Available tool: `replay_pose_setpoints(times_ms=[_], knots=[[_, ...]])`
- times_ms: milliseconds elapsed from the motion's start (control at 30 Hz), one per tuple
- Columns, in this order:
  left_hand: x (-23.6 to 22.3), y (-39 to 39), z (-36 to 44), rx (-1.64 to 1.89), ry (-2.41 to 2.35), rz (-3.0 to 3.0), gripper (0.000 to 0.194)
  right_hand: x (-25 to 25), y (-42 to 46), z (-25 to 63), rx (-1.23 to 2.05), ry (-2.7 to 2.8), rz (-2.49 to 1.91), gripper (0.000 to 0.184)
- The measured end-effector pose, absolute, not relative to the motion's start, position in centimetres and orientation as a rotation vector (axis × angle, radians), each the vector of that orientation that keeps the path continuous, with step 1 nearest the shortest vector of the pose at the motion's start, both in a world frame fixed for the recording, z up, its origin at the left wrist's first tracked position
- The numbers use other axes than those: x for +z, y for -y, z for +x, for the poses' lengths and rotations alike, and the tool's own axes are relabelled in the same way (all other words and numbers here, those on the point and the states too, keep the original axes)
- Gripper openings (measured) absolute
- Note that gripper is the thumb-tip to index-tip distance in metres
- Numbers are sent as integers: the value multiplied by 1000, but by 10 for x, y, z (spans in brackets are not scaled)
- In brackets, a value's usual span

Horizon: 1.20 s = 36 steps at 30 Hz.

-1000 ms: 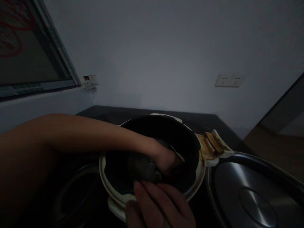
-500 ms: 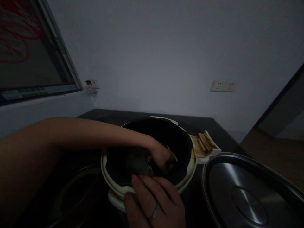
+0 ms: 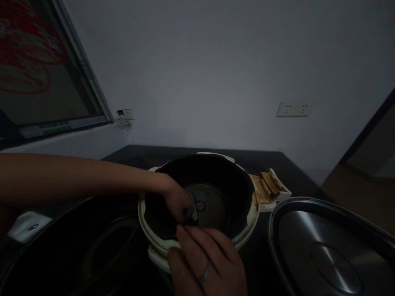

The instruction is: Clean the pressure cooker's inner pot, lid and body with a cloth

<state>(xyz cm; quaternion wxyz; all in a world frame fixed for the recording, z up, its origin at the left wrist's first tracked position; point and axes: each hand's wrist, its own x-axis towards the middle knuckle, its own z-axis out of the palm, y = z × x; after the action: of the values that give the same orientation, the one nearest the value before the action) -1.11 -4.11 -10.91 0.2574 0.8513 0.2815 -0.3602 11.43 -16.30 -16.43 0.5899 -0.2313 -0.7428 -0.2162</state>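
Observation:
An electric cooker body (image 3: 251, 224) with a stained cream rim and a dark inside stands in front of me. At its bottom lies a round heating plate (image 3: 214, 209) with a small copper-coloured centre. My left hand (image 3: 179, 203) reaches in from the left, fingers curled against the left part of the plate. A thin pale cloth-like piece (image 3: 194, 213) shows at its fingers, mostly hidden. My right hand (image 3: 211, 263), wearing a ring, grips the front rim with its fingertips over the edge.
A large dark inner pot (image 3: 70, 246) stands to the left. On the right lies a round metal lid (image 3: 296, 242). A stained hinge bracket (image 3: 271, 187) juts from the cooker's right side. The dark table (image 3: 293, 174) meets a wall with sockets (image 3: 293, 109).
My left hand has moved left across the cooker's bottom, uncovering the right part of the plate. My right hand stays on the front rim. The view has shifted slightly.

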Motion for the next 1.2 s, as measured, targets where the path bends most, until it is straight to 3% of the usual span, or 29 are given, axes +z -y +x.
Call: replay_pose_setpoints(times_ms=[333, 733, 1033, 1200], knots=[[-117, -10, -11, -903, -1107, 2513, 10, -159, 164, 112, -503, 1694, -525, 29], [-122, -16, 34, -856, -1001, 2645, 33, -157, 163, 110, -527, 1654, -526, 31], [-118, 1, 48, -867, -930, 2755, 21, -156, 163, 110, -543, 1649, -513, 33], [-99, 14, 41, -761, -889, 2772, 56, -157, 161, 112, -573, 1660, -498, 31]])
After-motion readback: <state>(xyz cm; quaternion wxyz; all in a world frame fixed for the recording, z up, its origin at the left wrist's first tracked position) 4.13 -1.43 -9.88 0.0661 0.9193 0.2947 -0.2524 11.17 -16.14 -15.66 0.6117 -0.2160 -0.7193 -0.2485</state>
